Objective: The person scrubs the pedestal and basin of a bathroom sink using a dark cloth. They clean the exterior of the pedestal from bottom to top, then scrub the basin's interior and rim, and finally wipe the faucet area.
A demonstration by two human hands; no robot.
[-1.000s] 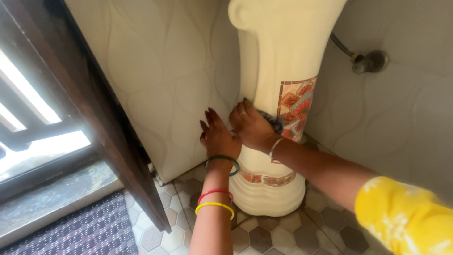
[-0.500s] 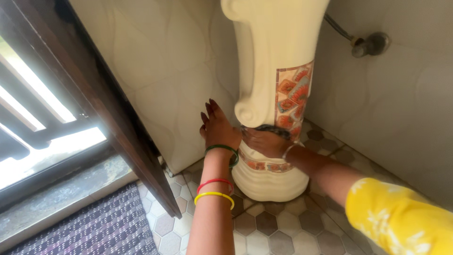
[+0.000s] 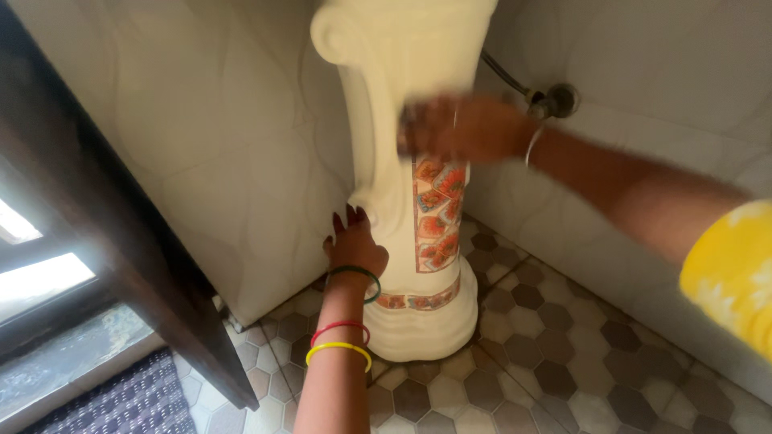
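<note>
The pedestal (image 3: 402, 161) stands on the floor (image 3: 547, 354) in the corner between two walls. The left hand (image 3: 354, 241) rests against its lower left side; the right hand (image 3: 458, 127) presses on its front, higher up. A valve (image 3: 555, 100) sits on the wall right of the pedestal. A door (image 3: 104, 233) stands at left, with a mat (image 3: 121, 402) below it.

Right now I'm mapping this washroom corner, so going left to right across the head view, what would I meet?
Dark mat → dark wooden door edge → left hand flat on the cream pedestal → patterned tile strip → right hand, blurred → wall valve → yellow sleeve.
</note>
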